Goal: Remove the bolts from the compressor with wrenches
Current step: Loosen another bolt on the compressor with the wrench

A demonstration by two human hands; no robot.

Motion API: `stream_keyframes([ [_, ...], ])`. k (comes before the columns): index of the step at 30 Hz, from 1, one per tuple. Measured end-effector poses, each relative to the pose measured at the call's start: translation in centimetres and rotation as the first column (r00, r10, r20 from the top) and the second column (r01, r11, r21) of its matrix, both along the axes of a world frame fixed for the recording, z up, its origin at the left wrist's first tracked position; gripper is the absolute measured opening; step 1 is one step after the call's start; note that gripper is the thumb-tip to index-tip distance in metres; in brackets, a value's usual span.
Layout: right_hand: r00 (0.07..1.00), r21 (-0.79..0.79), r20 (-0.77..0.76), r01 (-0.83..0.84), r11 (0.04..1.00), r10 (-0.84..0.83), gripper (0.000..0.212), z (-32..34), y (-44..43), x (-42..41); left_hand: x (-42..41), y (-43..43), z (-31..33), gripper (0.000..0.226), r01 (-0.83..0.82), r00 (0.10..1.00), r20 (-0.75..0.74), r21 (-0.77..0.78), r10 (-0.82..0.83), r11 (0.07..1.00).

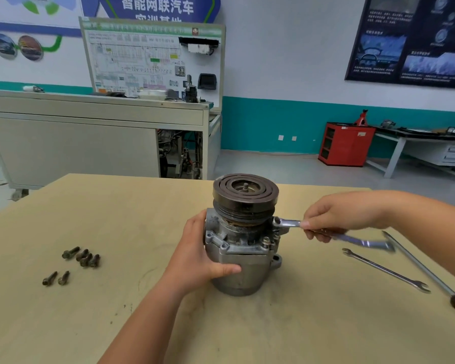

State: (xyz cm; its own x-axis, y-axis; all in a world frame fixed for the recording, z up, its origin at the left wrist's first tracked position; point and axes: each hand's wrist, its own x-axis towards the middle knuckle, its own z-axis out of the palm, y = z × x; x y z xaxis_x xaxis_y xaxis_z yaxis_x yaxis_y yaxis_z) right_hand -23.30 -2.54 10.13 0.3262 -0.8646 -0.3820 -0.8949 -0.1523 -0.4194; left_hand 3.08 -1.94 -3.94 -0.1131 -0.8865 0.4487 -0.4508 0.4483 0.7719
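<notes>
A grey metal compressor stands upright on the wooden table, its dark pulley on top. My left hand wraps around the left side of its body. My right hand grips a silver wrench whose ring end sits on a bolt at the compressor's upper right flange. The wrench's far end is blurred. One bolt head shows on the front flange. Several loose bolts lie on the table to the left, two more just below them.
A second open-ended wrench lies on the table to the right. Beside it lies a long screwdriver with a red and black handle near the right edge. A grey training bench stands behind the table.
</notes>
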Motion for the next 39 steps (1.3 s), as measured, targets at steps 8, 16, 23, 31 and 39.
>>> stream_keyframes([
  [8,0.675,0.352,0.648,0.145,0.925,-0.353,0.026,-4.7,4.9,2.8,0.0,-0.6,-2.1,0.119,-0.009,0.999,-0.038,-0.058,0.007,0.998],
  [16,0.599,0.353,0.709,0.154,0.923,-0.372,0.025,-4.7,5.1,4.2,0.2,-0.3,-2.0,0.115,-0.028,0.999,-0.025,-0.059,0.027,0.998],
  [23,0.707,0.349,0.626,0.124,0.929,-0.329,0.026,-4.4,5.0,4.8,0.2,-0.3,-1.9,0.111,-0.037,0.999,-0.035,-0.1,0.034,0.994],
  [31,1.0,0.093,0.015,0.02,0.995,-0.022,0.035,-0.5,2.2,2.3,0.0,0.0,-2.1,0.112,-0.05,0.999,-0.017,-0.091,0.048,0.995],
  [39,0.988,-0.202,-0.099,-0.14,0.969,0.122,0.02,-0.7,0.3,0.6,0.0,-0.1,-2.2,0.112,-0.051,0.999,-0.022,-0.073,0.05,0.996],
])
